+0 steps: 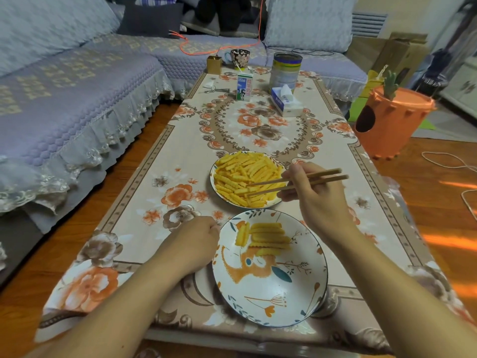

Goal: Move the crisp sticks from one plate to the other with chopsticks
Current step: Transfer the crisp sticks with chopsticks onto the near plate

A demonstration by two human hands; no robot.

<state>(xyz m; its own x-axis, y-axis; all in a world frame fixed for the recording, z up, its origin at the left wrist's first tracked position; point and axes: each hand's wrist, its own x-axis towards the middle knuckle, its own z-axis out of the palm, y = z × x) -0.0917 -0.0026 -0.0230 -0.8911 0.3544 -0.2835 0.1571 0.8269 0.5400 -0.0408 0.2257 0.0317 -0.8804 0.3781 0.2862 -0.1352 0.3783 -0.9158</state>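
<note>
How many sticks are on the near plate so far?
About 7 on the near plate: two upright at the left, five lying crosswise beside them, the lowest apart. Overlaps may hide more.

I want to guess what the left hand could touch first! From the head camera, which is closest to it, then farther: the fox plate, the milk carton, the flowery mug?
From the left hand:
1. Fox plate, right beside it on the near end of the table.
2. Milk carton, far up the table.
3. Flowery mug, at the far edge, behind the carton.
</note>
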